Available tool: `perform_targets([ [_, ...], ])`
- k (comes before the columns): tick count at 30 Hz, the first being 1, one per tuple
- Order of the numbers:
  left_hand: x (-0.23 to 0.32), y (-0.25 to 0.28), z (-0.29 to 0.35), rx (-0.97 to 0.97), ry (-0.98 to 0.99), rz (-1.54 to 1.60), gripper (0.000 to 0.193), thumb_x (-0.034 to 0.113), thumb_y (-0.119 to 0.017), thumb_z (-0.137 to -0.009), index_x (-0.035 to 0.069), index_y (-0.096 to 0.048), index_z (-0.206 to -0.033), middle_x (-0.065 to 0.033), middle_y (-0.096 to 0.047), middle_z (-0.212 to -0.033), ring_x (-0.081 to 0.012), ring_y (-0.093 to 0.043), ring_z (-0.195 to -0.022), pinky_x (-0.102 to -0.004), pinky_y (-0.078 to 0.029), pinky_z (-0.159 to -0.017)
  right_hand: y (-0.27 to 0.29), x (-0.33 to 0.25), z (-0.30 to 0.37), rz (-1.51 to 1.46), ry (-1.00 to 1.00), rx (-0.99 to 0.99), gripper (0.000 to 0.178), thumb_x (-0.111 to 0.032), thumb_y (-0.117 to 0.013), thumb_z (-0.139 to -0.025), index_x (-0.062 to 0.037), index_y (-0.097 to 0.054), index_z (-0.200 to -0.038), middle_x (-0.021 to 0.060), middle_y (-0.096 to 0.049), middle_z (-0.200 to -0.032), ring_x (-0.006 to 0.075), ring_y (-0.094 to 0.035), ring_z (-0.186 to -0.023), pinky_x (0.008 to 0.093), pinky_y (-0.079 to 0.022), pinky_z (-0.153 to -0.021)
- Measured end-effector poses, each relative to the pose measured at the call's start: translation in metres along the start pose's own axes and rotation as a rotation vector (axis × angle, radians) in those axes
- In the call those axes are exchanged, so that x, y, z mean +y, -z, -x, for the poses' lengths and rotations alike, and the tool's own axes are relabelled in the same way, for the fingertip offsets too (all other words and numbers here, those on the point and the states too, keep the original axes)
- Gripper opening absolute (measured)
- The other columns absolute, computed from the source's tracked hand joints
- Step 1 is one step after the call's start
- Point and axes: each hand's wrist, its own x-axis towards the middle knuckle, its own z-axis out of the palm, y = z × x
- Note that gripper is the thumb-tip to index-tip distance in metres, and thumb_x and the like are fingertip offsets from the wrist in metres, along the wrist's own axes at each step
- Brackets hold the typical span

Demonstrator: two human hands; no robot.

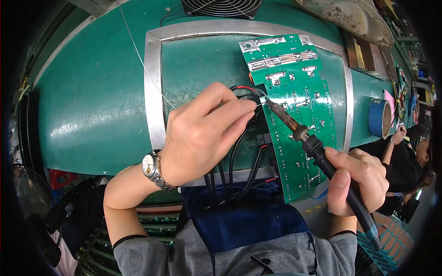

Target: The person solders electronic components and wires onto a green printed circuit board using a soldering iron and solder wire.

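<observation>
A green circuit board [294, 147] with shiny solder pads lies solder side up in front of me. My right hand [361, 179] grips a soldering iron [322, 156] by its black handle; its tip rests at the board's left edge, near the middle. Pinched between the fingertips of my left hand [202, 126] is a thin solder wire [145, 68], whose end meets the iron's tip. The wire trails from the far left down behind that hand. Red and black cables [244, 161] run beside the board's left edge, partly hidden by my left hand.
A metal frame [155, 87] borders the green work surface [96, 119]. At the far edge stands a black fan [221, 7]. A blue tape roll [379, 118] sits to the right, and another person [407, 161] is beyond it. Racked green boards [152, 223] are below left.
</observation>
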Motion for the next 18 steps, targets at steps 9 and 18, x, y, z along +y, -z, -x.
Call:
perform_targets([
  [9, 0.011, 0.003, 0.002, 0.004, -0.017, 0.029, 0.021, -0.002, -0.074, -0.072, 0.007, -0.072, -0.091, -0.0026, -0.057, -0.078, -0.0076, -0.046, -0.053, -0.023, -0.036, -0.044, 0.014, -0.013, 0.014, -0.012, -0.117, 0.101, 0.027, -0.021, -0.063, -0.084, 0.0044, -0.068, -0.077, 0.0044, -0.061, -0.053, 0.0133, -0.05, -0.036, 0.0244, -0.038, -0.038],
  [18, 0.005, -0.005, 0.009, -0.033, -0.101, 0.052, 0.02, -0.002, -0.075, -0.073, 0.004, -0.072, -0.092, -0.0045, -0.057, -0.079, -0.0112, -0.054, -0.057, -0.0242, -0.041, -0.047, 0.007, -0.015, 0.02, -0.014, -0.022, 0.002, 0.02, -0.013, -0.064, -0.081, 0.0064, -0.067, -0.079, 0.0073, -0.062, -0.056, 0.0131, -0.051, -0.037, 0.0231, -0.038, -0.037],
])
